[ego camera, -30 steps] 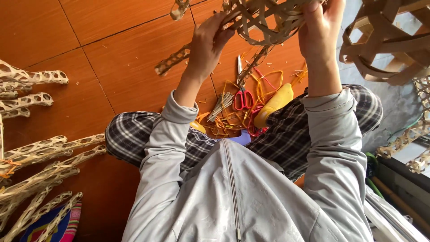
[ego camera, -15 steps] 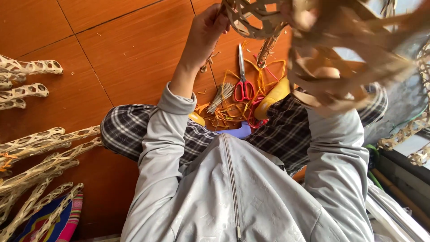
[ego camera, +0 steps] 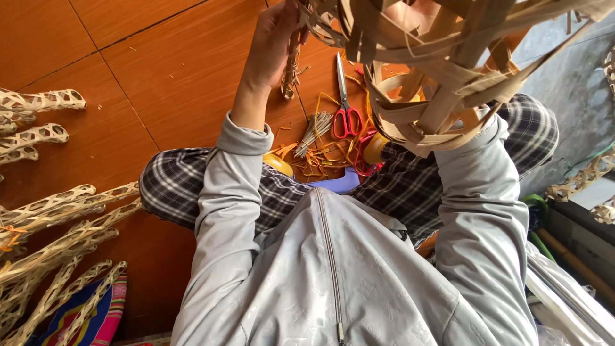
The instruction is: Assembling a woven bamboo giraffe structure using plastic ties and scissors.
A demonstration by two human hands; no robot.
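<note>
Pale tan woven basket [ego camera: 442, 83] by the hands; red-handled scissors [ego camera: 346, 118] just below them. Light grey jacket [ego camera: 333, 269], black-and-white plaid trousers [ego camera: 173, 192], orange-brown floor [ego camera: 160, 64]. Far left, a striped cloth [ego camera: 96, 317], seemingly pink, blue and yellow.

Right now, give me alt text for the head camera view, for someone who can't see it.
A seated person in a grey jacket holds up an open-weave bamboo basket, the left hand gripping its edge. Red-handled scissors lie on the orange floor; woven tubes are stacked at left.

Left hand [ego camera: 272, 45] raised, fingers curled closed
</note>
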